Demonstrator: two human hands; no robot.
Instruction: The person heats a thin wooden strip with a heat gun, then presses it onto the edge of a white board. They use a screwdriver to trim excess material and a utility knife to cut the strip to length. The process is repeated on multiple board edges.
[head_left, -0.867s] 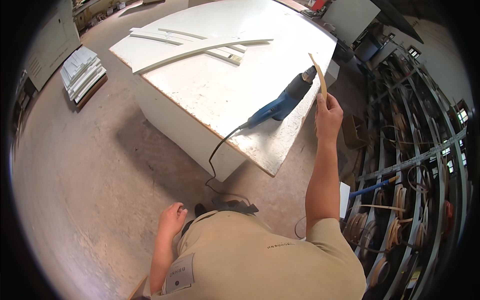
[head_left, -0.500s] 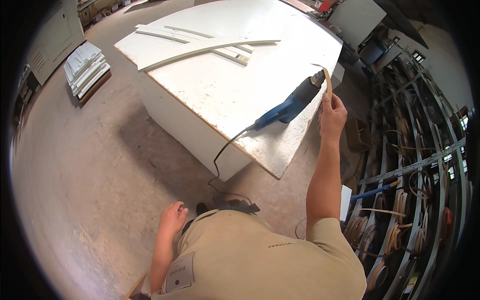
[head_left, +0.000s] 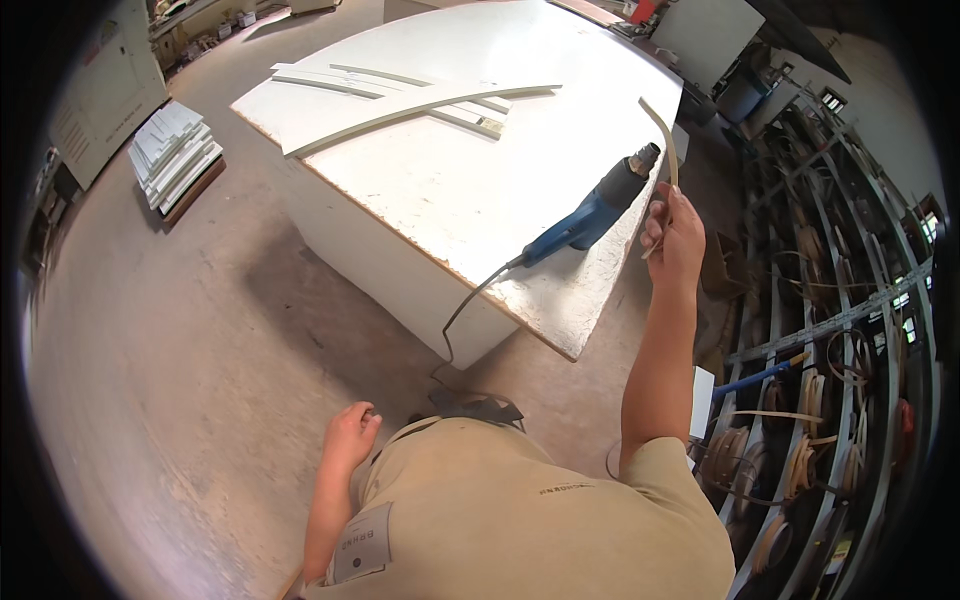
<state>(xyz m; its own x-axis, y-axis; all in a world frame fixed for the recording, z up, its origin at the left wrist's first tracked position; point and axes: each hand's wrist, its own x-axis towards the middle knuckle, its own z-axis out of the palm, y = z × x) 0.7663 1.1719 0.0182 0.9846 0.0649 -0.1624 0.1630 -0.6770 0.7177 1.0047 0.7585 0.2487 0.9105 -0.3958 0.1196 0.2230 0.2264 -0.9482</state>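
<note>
My right hand (head_left: 673, 232) is raised beside the right edge of a big white worktable (head_left: 450, 190) and grips a thin tan strip of edge banding (head_left: 662, 130) that curves up and leftward over the table's edge. Just left of that hand a blue and black heat gun (head_left: 592, 215) lies on the tabletop, its nozzle pointing toward the strip and its black cord (head_left: 462, 310) hanging over the front edge. My left hand (head_left: 349, 437) hangs low by my hip, fingers loosely curled, holding nothing that I can see.
Long curved white panels (head_left: 400, 100) lie across the far part of the table. A stack of white boards (head_left: 172, 152) sits on the concrete floor at the left. Metal racks (head_left: 830, 330) with several coils of banding fill the right side. A grey bin (head_left: 742, 95) stands behind the table.
My right hand has come a little lower and nearer with the strip, and the strip now bends over to the left above the heat gun's nozzle. The left hand has stayed put.
</note>
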